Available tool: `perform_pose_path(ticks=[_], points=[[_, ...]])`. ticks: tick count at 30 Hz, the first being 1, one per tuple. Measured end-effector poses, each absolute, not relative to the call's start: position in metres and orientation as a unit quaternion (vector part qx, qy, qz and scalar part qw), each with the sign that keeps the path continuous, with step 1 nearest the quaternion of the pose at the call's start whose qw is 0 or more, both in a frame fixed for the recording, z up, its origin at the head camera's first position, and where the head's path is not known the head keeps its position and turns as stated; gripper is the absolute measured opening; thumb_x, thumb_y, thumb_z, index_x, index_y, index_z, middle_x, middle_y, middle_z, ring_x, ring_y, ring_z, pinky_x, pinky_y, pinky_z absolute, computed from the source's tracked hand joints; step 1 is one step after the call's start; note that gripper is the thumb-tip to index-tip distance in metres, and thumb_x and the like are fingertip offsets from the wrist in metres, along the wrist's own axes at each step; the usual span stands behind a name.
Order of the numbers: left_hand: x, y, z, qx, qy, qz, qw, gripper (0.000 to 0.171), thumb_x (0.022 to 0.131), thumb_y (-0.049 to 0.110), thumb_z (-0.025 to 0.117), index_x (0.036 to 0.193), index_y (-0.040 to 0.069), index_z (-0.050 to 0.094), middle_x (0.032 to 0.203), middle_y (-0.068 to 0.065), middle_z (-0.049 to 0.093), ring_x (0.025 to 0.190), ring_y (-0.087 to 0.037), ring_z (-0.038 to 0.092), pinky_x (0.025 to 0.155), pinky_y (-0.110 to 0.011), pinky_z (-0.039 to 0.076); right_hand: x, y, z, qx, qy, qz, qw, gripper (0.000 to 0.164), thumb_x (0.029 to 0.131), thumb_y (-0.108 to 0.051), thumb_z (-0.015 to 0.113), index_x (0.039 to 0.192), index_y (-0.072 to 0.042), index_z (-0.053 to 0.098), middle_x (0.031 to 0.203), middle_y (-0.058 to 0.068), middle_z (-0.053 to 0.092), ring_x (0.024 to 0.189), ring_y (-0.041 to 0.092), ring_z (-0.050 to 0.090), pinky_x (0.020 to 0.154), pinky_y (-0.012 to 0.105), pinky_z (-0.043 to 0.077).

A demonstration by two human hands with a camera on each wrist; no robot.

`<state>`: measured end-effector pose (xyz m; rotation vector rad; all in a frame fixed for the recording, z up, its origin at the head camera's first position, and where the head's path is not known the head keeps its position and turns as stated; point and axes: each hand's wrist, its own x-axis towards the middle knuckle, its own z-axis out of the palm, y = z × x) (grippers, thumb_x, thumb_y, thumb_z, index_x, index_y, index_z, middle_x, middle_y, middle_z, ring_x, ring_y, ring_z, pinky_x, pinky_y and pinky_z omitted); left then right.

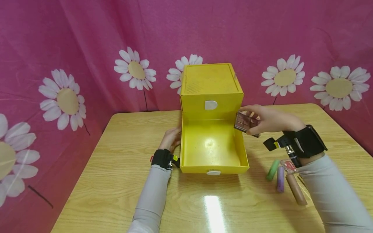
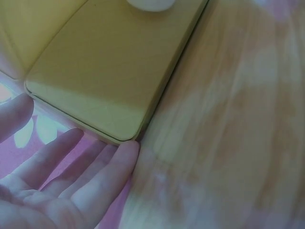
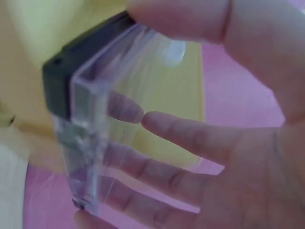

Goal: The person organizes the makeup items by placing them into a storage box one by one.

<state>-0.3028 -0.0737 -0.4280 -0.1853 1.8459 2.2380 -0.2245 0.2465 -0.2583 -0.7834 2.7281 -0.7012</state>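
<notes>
pink daisy curtain [image 1: 221, 32] behind a wooden bench [image 1: 131, 139], yellow box [image 1: 214, 168] opened on top

the curtain, printed with big white daisies, hangs behind the bench, and a bright glare patch lies on the wood in front of the box. the box's lid [image 1: 208, 79] is tipped back at the far side, a white latch [image 1: 211, 105] on it; a white tab [image 1: 213, 173] sits on the front wall.

of the two hands, the left hand [image 1: 170, 139] is at the box's left side, fingers spread and only slightly bent, tips against a yellow edge in its wrist view. the right hand [image 1: 266, 119] pinches a brown-squared palette [image 1: 243, 123] in a clear, dark-edged case between thumb and fingers. the palette is tilted by the box's right wall; whether it touches is unclear.

right of the box, near the right sleeve [image 1: 335, 191], lie a green tube [image 1: 273, 170], a lilac tube [image 1: 280, 179], a brown tube [image 1: 296, 189] and a small clear case with a red pattern [image 1: 288, 166].
</notes>
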Motion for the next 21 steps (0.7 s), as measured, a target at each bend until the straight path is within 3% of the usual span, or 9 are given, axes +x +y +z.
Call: perform_pose_path(ticks=[7, 21], points=[[-0.303, -0.074, -0.429, -0.060, 0.627, 0.769, 0.111, 0.036, 0.091, 0.021, 0.056, 0.118, -0.004, 0.058, 0.108, -0.010, 0.063, 0.080, -0.013, 0.062, 0.073, -0.030, 0.051, -0.225, 0.194, -0.257, -0.324, 0.919, -0.192, 0.118, 0.065, 0.073, -0.013, 0.071, 0.131, -0.003, 0.043, 0.109, 0.012, 0.047, 0.088, 0.022, 0.045, 0.072, 0.032, 0.042], [-0.303, -0.074, -0.429, -0.054, 0.622, 0.773, 0.112, 0.037, 0.092, 0.020, 0.056, 0.118, -0.006, 0.057, 0.102, -0.008, 0.064, 0.078, -0.012, 0.062, 0.071, -0.029, 0.051, -0.253, 0.111, -0.286, -0.355, 0.924, -0.043, 0.136, 0.074, 0.066, -0.018, 0.078, 0.131, -0.002, 0.044, 0.113, 0.013, 0.049, 0.096, 0.026, 0.046, 0.083, 0.036, 0.044]])
